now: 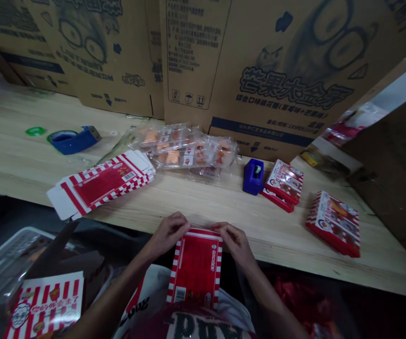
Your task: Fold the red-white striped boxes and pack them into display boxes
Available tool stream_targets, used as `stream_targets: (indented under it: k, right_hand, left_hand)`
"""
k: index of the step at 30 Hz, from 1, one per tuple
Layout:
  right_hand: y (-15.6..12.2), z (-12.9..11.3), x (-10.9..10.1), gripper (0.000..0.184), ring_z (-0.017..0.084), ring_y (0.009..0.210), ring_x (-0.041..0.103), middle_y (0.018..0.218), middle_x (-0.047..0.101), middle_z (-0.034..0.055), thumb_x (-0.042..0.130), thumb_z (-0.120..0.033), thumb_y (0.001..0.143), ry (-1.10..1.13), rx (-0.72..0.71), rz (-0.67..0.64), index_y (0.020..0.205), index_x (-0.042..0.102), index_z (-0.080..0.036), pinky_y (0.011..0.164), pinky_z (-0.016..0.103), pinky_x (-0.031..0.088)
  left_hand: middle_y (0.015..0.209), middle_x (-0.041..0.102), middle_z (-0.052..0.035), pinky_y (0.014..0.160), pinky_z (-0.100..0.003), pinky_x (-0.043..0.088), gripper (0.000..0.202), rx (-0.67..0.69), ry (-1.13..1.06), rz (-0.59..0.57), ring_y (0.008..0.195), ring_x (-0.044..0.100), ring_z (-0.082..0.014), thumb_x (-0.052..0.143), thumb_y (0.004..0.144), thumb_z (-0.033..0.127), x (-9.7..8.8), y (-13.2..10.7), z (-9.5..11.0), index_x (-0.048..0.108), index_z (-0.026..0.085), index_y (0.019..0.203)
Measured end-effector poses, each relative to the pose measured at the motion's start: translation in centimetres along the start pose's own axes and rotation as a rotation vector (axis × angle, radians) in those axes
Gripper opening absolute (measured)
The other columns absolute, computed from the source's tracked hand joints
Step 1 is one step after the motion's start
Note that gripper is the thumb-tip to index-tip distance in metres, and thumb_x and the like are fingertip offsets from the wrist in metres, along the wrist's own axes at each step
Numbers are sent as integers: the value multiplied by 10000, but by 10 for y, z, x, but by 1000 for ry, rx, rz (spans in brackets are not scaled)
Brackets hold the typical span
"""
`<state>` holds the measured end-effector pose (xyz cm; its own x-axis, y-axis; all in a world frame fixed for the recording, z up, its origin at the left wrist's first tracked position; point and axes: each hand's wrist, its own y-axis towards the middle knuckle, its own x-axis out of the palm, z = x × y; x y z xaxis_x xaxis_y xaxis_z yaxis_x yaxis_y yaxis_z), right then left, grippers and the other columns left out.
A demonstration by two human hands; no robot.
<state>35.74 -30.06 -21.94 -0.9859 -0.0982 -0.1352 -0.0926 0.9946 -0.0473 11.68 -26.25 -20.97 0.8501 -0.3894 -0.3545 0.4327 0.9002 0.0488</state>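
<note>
A red and white striped carton (196, 267) stands on end at the near edge of the wooden table, its far end up. My left hand (167, 233) grips its top left corner with curled fingers. My right hand (234, 240) pinches its top right corner. A stack of flat unfolded cartons (100, 186) of the same print lies on the table to the left. Clear packets of orange snacks (187, 149) are piled behind them.
A small blue tape dispenser (253, 176) stands right of centre, with two filled cartons (283, 184) beside it and another (333, 222) further right. A blue tape gun (73, 139) lies at the left. Big cardboard boxes (277, 70) wall the back. A printed carton (44, 308) sits lower left.
</note>
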Motion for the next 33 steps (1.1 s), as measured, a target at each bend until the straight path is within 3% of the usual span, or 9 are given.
stream_targets:
  k: [6, 11, 16, 27, 30, 33]
  right_hand:
    - [17, -16, -5, 172, 167, 686, 616, 732, 681, 14, 732, -329, 702, -73, 85, -98, 757, 661, -182, 624, 260, 467]
    - [33, -33, -8, 148, 115, 556, 527, 610, 616, -19, 711, -299, 692, -78, 83, -144, 675, 644, -168, 533, 223, 391]
    - [38, -31, -7, 183, 97, 528, 479, 562, 575, -31, 699, -291, 680, -64, 92, -170, 600, 594, -164, 510, 210, 354]
    - [37, -34, -18, 210, 111, 545, 501, 558, 586, -9, 670, -301, 713, -163, 51, -239, 581, 602, -152, 530, 222, 379]
    - [25, -30, -15, 177, 151, 664, 596, 698, 668, 25, 641, -316, 787, -191, -28, -209, 712, 662, -157, 614, 246, 450]
    - [9, -18, -6, 153, 191, 810, 651, 866, 709, 55, 645, -322, 814, -153, -100, -96, 831, 684, -175, 723, 278, 500]
  left_hand:
    - [748, 675, -42, 644, -239, 426, 199, 5, 75, -118, 685, 598, -145, 563, 823, 233, -16, 10, 6, 742, 153, 853]
    - [644, 691, -35, 548, -199, 409, 219, -35, -21, -184, 569, 576, -123, 584, 788, 262, -30, 26, 12, 740, 111, 755]
    - [583, 654, -20, 510, -179, 369, 212, -51, 20, -194, 521, 526, -99, 599, 765, 262, -32, 32, 11, 731, 103, 715]
    - [712, 651, -44, 594, -208, 416, 218, 52, -15, -236, 644, 569, -125, 632, 812, 298, -26, 27, 14, 697, 123, 699]
    - [785, 692, -71, 647, -233, 441, 186, 81, 4, -181, 701, 615, -150, 622, 828, 271, -22, 21, 13, 707, 134, 736]
    - [727, 671, -56, 659, -245, 440, 203, 78, 34, -69, 687, 606, -151, 582, 857, 258, -13, 12, 7, 701, 146, 736]
